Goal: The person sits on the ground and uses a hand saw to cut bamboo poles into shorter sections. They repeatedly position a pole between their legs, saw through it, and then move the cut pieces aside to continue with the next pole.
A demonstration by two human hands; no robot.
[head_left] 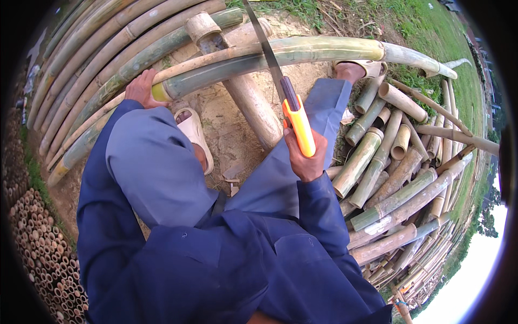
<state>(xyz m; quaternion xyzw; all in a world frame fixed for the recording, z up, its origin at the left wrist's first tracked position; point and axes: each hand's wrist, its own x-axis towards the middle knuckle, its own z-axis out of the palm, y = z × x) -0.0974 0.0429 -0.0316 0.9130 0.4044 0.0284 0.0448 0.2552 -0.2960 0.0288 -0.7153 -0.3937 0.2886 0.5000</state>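
Note:
My right hand is closed round the orange-and-yellow handle of a hand saw. Its long dark blade slants up and away, lying across a green-and-tan bamboo pole; I cannot tell whether its teeth have cut in. To the left, my left hand grips this pole beside a yellowish joint. Under it runs a thick bamboo piece, set crosswise on the ground like a rest. My sandalled feet, with one sandal near the left of the rest, stand on either side.
Long bamboo poles lie side by side at the far left. Cut bamboo lengths are heaped to my right, several pointing toward my leg. Stacked bamboo ends show at lower left. Pale sawdust covers the ground, with grass beyond.

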